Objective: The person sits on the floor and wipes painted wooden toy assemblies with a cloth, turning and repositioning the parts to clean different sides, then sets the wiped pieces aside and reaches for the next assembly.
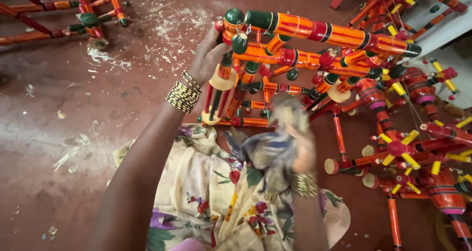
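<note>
Left hand (209,54) grips the painted wooden frame (295,49); right hand (300,143), blurred, clutches a cloth (268,150) against it, wiping apparently underway, more frames (418,152) beside.

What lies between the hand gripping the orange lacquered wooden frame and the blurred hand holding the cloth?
In the head view, the left hand and right hand are separated by the orange-and-green wooden frame's lower rungs; the grey cloth lies just below.

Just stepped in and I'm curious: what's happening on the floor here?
A person holds an orange, green and red painted wooden frame steady at one end with the left hand. The right hand, blurred, grips a crumpled cloth against the frame's lower rungs. More painted pieces lie to the right on the reddish floor.
</note>
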The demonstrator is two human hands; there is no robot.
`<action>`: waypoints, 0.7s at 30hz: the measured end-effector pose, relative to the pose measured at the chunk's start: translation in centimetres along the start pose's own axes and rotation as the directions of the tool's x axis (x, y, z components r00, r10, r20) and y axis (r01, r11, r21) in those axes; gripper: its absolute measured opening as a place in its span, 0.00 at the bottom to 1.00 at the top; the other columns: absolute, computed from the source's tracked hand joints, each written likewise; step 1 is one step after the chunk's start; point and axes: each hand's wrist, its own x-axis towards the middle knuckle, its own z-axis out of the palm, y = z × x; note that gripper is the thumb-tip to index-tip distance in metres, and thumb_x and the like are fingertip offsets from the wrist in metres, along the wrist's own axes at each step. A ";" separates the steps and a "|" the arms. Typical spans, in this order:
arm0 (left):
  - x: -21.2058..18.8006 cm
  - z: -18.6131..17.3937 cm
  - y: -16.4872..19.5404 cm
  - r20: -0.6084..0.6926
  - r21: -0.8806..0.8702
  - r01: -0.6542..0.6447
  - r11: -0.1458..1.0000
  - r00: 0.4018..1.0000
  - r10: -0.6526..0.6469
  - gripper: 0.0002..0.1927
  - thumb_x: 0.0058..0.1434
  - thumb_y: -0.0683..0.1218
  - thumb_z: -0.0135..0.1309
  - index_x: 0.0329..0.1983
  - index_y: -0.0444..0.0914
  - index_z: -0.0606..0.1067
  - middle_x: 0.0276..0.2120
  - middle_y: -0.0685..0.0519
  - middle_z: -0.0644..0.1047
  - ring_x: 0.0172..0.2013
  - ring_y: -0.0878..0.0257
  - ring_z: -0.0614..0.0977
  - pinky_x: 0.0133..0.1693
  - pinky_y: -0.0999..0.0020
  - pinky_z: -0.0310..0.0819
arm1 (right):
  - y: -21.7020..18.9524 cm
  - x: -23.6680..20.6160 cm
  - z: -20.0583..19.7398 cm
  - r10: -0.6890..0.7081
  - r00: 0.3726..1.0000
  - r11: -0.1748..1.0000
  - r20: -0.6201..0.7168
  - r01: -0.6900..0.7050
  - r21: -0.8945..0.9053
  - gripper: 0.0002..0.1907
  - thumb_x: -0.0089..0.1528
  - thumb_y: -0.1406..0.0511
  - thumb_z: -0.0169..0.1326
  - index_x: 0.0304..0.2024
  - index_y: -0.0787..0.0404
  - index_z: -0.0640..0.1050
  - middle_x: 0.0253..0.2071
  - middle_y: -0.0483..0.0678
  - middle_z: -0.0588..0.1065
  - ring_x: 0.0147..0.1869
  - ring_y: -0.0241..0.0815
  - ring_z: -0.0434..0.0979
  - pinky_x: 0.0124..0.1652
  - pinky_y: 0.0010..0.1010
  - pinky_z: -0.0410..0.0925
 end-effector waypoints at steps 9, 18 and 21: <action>-0.4 0.2 -0.4 -0.059 0.031 0.034 0.999 0.998 -0.032 0.22 0.70 0.40 0.47 0.67 0.35 0.66 0.56 0.51 0.75 0.56 0.64 0.76 0.60 0.65 0.73 | -7.6 -7.9 -0.5 -0.597 0.797 0.802 -0.094 0.594 -0.061 0.20 0.64 0.65 0.54 0.58 0.65 0.75 0.54 0.48 0.78 0.55 0.43 0.77 0.54 0.35 0.72; -0.1 0.1 -0.3 -0.032 -0.062 0.046 0.997 0.998 -0.048 0.25 0.69 0.39 0.46 0.70 0.35 0.63 0.59 0.52 0.72 0.59 0.65 0.74 0.62 0.67 0.69 | -3.8 -5.6 -2.6 -0.199 0.976 0.980 -0.083 0.196 -0.042 0.17 0.65 0.65 0.53 0.55 0.66 0.76 0.51 0.50 0.78 0.52 0.44 0.79 0.53 0.38 0.72; -0.3 0.0 -0.4 -0.027 0.005 0.029 1.000 0.999 -0.029 0.24 0.70 0.39 0.47 0.70 0.35 0.65 0.57 0.51 0.74 0.57 0.65 0.74 0.61 0.67 0.70 | -4.6 -8.8 -4.3 -0.401 0.913 0.915 -0.079 0.403 0.011 0.16 0.66 0.65 0.52 0.53 0.66 0.76 0.50 0.50 0.79 0.51 0.45 0.79 0.53 0.38 0.73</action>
